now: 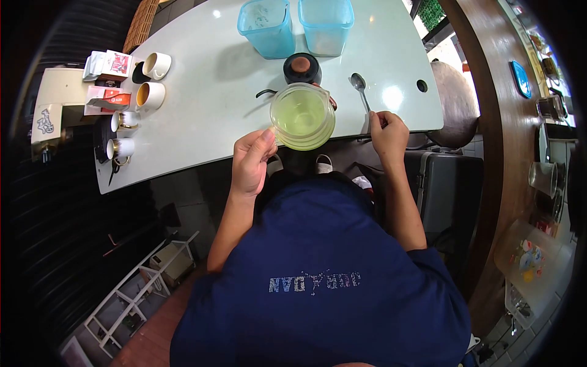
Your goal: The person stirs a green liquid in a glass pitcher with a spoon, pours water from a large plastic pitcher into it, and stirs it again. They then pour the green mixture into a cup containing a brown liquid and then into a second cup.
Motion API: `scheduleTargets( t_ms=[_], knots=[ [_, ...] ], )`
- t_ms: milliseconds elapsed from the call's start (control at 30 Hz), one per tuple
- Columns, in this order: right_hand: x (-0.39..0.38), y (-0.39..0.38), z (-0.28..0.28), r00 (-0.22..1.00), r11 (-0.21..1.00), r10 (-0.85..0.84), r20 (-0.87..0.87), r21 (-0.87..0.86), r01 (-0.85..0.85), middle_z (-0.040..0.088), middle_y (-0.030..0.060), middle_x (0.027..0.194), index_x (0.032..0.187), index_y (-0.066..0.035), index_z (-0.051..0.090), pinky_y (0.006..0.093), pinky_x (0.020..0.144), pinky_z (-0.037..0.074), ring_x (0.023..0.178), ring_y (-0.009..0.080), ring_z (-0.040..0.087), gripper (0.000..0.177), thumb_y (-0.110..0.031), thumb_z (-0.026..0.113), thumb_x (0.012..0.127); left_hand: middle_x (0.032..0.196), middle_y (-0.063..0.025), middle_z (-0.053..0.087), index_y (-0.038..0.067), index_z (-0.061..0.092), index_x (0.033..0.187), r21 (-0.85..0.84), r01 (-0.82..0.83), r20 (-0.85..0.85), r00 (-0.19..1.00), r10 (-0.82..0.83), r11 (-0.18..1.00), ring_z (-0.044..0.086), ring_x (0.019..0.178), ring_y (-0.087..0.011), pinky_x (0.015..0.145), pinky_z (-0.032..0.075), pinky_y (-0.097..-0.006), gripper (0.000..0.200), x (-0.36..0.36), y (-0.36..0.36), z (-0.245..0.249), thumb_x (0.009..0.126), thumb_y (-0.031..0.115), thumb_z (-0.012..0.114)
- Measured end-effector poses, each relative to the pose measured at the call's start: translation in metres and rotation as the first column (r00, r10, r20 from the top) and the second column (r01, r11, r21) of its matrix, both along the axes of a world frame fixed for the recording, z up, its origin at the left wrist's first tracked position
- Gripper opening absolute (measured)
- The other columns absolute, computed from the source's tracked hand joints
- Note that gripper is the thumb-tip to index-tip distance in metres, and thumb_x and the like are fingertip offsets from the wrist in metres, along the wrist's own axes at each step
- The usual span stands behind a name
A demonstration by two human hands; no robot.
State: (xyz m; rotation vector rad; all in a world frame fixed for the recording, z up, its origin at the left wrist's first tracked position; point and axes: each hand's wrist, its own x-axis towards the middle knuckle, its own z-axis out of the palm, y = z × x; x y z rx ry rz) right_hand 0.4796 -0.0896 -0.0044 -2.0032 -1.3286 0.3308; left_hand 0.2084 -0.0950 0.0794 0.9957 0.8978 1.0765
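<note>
From the head view, we see the left hand (pixel 251 160) closed on the near left side of the glass jug (pixel 302 116), thumb and fingers pressed against its wall just under the rim. The jug holds a pale green liquid to well up its sides. It sits at the near edge of the desk (pixel 214 110), partly over the edge as far as we can tell, so we cannot say whether it rests there or is carried by the hand.

The right hand (pixel 388 131) is curled narrow, its fingertips pinched on the near end of the spoon (pixel 361 87). The spoon's bowl lies on the desk just right of the jug. Directly behind the jug and almost touching it stands a dark pot (pixel 301 67) with a brownish lid. Two blue tubs (pixel 266 27) stand farther back. Well apart on the left are the cups (pixel 151 95) and some packets (pixel 109 96).

We judge the main risk to be a spill. The jug is full, gripped with one hand from the side and close to the desk's edge, so a tilt or a slip of the fingers on smooth glass could send liquid onto the lap below. A nudge backward could knock it against the dark pot. The spoon, held only at its tip, could pivot and drop, or clink the jug's rim if swung across carelessly.
</note>
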Motion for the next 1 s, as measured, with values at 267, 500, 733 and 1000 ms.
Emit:
scheduleTargets(
  t_ms=[267, 500, 733, 1000],
  knots=[
    [0.003, 0.001, 0.002, 0.997, 0.997, 0.059, 0.057, 0.045, -0.061, 0.058, 0.0117, 0.064, 0.070, 0.000, 0.064, 0.0370, 0.056, 0.044, 0.058, 0.0277, 0.056, 0.020, -0.018, 0.068, 0.078, 0.056, 0.0005, 0.031, 0.009, 0.033, 0.057, 0.005, -0.059, 0.005, 0.998, 0.059, 0.998, 0.027, 0.056, -0.0112, 0.055, 0.025, -0.0267, 0.041, -0.008, -0.003, 0.002, 0.094, 0.022, 0.046],
    [0.004, 0.001, 0.003, 0.997, 0.997, 0.065, 0.043, 0.042, -0.067, 0.058, 0.0111, 0.065, 0.071, 0.001, 0.063, 0.0358, 0.055, 0.044, 0.056, 0.0263, 0.056, 0.019, -0.017, 0.068, 0.077, 0.056, 0.0006, 0.031, 0.009, 0.033, 0.057, 0.009, -0.077, 0.006, 0.997, 0.077, 0.997, 0.027, 0.055, -0.0111, 0.054, 0.025, -0.0266, 0.041, -0.018, -0.002, 0.001, 0.094, 0.023, 0.046],
    [-0.024, 0.005, 0.034, 0.993, 0.989, 0.058, -0.102, 0.140, -0.044, 0.060, 0.0078, 0.069, 0.077, 0.000, 0.065, 0.0287, 0.053, 0.041, 0.056, 0.0164, 0.053, 0.014, -0.014, 0.069, 0.078, 0.056, 0.0014, 0.031, 0.009, 0.033, 0.057, 0.013, -0.086, 0.001, 0.996, 0.086, 0.996, 0.028, 0.056, -0.0110, 0.055, 0.024, -0.0267, 0.042, -0.035, 0.006, 0.006, 0.093, 0.024, 0.048],
    [-0.115, 0.035, 0.122, 0.590, 0.589, 0.798, -0.124, 0.366, -0.720, 0.056, 0.0149, 0.116, 0.121, -0.005, 0.055, 0.0364, 0.088, 0.046, 0.102, 0.0297, 0.057, 0.065, -0.020, 0.082, 0.063, 0.056, 0.0023, 0.032, 0.008, 0.039, 0.058, 0.067, -0.076, -0.053, 0.995, 0.079, 0.995, 0.028, 0.056, -0.0093, 0.055, 0.025, -0.0267, 0.038, -0.092, 0.004, 0.018, 0.092, 0.020, 0.050]
  ],
)
